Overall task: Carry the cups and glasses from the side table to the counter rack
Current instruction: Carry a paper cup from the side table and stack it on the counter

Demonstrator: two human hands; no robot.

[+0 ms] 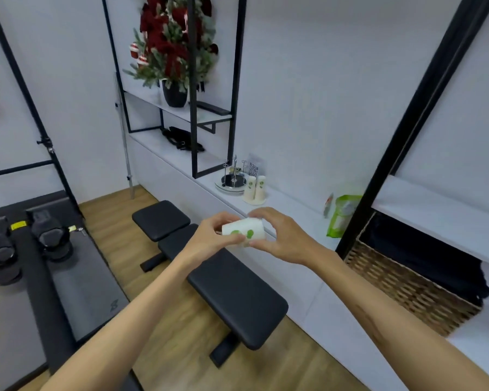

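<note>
Cup: we hold a white paper cup (pixel 244 232) with green marks between both hands, in the air above the black padded seat (pixel 232 294) and in front of the white bench (pixel 294 204).
Long axis: the cup lies on its side, its length running left to right, so each end faces one palm.
Left hand: our left hand (pixel 209 235) is closed around the left end, thumb below and fingers over the top.
Right hand: our right hand (pixel 283 235) pinches the right end, fingertips above and thumb under.
Nearer hand: both are equally near; we judge that either one could carry the cup alone.
Way ahead: the metal rack (pixel 233 176) stands further along the bench, ahead and slightly left of the cup.
Beside the rack: two paper cups (pixel 254 189) already stand upside down, just near it.
Next move: we think the cup must be turned upright or inverted before setting down.
Room: white wall, black frame shelves, a potted plant (pixel 175 52) high behind, and a woven basket (pixel 407 286) at right.
</note>
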